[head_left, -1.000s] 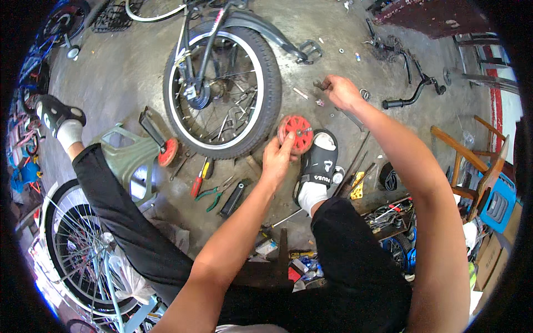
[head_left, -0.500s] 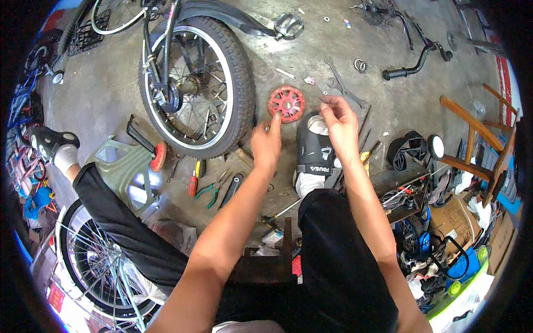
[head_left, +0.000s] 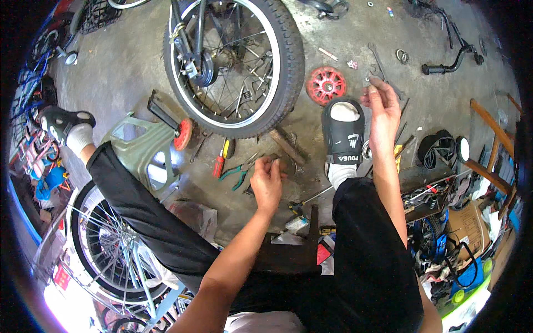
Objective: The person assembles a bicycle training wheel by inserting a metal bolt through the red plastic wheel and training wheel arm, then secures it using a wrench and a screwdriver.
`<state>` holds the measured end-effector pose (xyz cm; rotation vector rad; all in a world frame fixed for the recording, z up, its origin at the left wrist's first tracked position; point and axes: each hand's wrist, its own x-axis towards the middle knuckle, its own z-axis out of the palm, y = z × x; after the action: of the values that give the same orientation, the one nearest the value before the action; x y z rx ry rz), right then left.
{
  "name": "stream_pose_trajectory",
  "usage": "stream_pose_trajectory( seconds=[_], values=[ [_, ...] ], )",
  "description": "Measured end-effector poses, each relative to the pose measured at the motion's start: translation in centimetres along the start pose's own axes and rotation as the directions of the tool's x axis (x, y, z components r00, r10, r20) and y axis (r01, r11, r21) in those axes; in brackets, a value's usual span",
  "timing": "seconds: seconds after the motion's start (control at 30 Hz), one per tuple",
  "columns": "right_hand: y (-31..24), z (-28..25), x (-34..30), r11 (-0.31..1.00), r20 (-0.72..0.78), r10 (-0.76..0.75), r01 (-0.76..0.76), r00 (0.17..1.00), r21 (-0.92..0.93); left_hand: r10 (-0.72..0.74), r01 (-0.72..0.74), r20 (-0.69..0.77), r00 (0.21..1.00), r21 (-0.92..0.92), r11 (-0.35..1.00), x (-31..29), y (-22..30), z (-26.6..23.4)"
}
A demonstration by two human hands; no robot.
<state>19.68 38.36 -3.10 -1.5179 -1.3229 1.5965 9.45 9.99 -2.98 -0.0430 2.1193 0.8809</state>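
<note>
My left hand (head_left: 267, 185) is low over the loose tools on the floor, its fingers bent and their tips smeared, so any grip is unclear. Just left of it lie the green-handled pliers (head_left: 240, 175). Above my right shoe (head_left: 343, 139), my right hand (head_left: 384, 105) pinches thumb and fingers together; whatever may be between them is too small to make out. Left of those fingertips, a red spoked wheel (head_left: 326, 86) lies flat. An open-end wrench (head_left: 377, 60) rests beyond them. A hammer-like wooden handle (head_left: 286, 145) lies past my left hand.
A bicycle wheel (head_left: 297, 66) in its fork stands ahead. Left are a grey-green plastic stool (head_left: 145, 141) with a red-wheeled part and a red-yellow screwdriver (head_left: 220, 161). A handlebar (head_left: 458, 58), a wooden frame (head_left: 491, 125) and a cluttered tool tray (head_left: 427, 194) are at right.
My left hand has come back from beside the red wheel toward the pliers. My right hand stays pinched over the shoe. The whole view has shifted, with floor things now higher and further right.
</note>
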Motion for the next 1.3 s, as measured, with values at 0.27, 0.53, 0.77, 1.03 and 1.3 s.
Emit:
stream_pose_trajectory(
  seconds=[0.27,0.53,0.77,1.03,1.3],
  values=[
    [0.5,-0.2,1.3,0.999,0.029,-0.033,0.034,0.999,-0.031,0.614,-0.594,0.092,0.784,0.397,0.700,8.2,5.7,5.8],
    [0.8,-0.8,0.7,1.000,0.025,0.015,-0.015,1.000,-0.022,0.526,-0.504,0.065,0.848,0.410,0.761,6.1,6.0,3.9],
    [3.5,-4.6,-0.2,0.999,-0.051,0.036,-0.038,0.998,-0.030,0.253,-0.434,0.368,0.895,0.586,0.684,-5.1,-3.3,-0.2],
    [3.6,-6.5,-1.4,0.995,-0.054,-0.001,-0.005,0.999,-0.099,0.299,-0.718,0.654,0.695,0.605,0.345,-6.4,-8.5,2.9],
    [3.3,-5.9,-1.0,0.992,-0.030,0.026,-0.030,0.999,-0.121,0.208,-0.724,0.697,0.687,0.630,0.279,-6.6,-9.6,3.5]
  ],
)
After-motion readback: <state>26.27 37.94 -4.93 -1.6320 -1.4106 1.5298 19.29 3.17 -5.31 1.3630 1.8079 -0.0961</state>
